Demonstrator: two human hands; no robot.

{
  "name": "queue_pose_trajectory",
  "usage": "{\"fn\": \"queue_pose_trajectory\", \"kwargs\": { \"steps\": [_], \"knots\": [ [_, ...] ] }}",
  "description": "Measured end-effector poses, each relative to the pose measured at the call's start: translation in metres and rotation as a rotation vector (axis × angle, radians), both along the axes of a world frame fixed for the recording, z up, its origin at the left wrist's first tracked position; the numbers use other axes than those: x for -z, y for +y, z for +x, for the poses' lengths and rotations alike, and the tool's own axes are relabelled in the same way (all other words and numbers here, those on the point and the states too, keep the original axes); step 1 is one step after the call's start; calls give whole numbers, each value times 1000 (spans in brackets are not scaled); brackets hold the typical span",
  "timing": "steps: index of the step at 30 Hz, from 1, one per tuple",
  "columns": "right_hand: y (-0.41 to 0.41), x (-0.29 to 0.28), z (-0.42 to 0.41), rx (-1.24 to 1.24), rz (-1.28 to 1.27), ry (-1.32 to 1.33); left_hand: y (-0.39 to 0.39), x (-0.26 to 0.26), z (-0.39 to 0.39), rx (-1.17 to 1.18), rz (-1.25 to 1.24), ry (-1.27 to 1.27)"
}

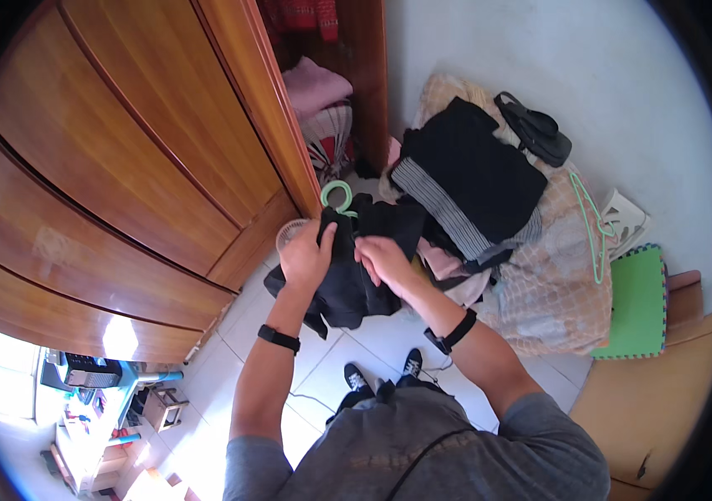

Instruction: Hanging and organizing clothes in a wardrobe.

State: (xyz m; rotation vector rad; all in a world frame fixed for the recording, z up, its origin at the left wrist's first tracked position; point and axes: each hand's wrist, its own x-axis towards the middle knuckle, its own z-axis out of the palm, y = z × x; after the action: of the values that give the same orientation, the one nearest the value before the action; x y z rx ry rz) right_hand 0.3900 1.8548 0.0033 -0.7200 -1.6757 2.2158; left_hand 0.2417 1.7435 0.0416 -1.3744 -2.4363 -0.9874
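A black garment [356, 285] hangs in front of me above the tiled floor, with the round hook of a green plastic hanger [336, 196] rising from its top. My left hand [306, 253] grips the garment's upper edge just below the hook, thumb on top. At the garment's front, a little right of the hook, my right hand [386, 262] pinches the dark cloth between thumb and fingers. How the hanger sits inside the cloth is hidden.
Folded black clothes [472, 175] lie on a patterned cloth bundle [550, 282] at right, with a black bag [534, 128] and another green hanger [592, 228]. A wooden wardrobe [174, 125] stands at left, its open part holding folded textiles [315, 87]. A green foam mat [639, 304] leans behind a tan padded surface [650, 401].
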Motion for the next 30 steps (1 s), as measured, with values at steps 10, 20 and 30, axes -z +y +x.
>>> {"fn": "queue_pose_trajectory", "kwargs": {
  "steps": [10, 20, 30],
  "knots": [
    [20, -25, 37, 130, 1100, 49, -26, 10, -4, 17, 91, -43],
    [44, -15, 30, -413, 1290, -328, -48, 5, -23, 27, 178, -151],
    [33, -72, 14, -124, 1349, -29, -105, -11, -92, 204, 72, 44]
  ]
}}
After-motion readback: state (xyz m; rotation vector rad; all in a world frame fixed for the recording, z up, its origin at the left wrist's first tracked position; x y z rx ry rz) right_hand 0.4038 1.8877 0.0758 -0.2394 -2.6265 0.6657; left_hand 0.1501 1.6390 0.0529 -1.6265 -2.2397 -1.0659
